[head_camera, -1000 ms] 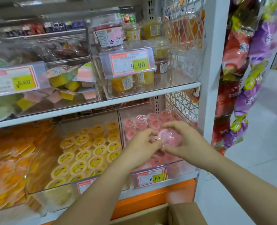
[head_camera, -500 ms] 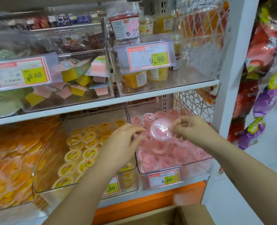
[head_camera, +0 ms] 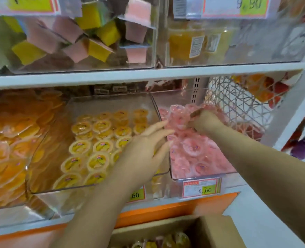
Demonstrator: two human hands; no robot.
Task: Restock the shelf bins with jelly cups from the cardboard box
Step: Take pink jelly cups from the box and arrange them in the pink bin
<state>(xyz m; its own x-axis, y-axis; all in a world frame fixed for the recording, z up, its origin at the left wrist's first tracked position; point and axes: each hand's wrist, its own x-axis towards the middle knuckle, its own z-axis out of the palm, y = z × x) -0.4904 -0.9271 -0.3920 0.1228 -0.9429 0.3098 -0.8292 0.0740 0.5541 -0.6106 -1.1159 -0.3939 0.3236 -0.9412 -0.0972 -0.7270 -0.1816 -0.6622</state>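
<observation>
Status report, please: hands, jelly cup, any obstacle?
Left hand open, over bin divider. Right hand grips pink jelly cup deep in pink bin. Nothing blocks it.

This is a shop, at a snack aisle. White shelves [head_camera: 112, 76] carry clear bins [head_camera: 101, 102] heaped with sealed jelly cups [head_camera: 98, 145] sorted by colour. Each bin has a printed price tag [head_camera: 200, 188] in front. Bagged goods [head_camera: 303, 145] hang at right, and an open cardboard box [head_camera: 212, 230] sits below.

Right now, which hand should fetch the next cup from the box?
Probably left. The left hand is open and empty, nearer the box; the right hand is deep in the pink bin among the cups.
</observation>
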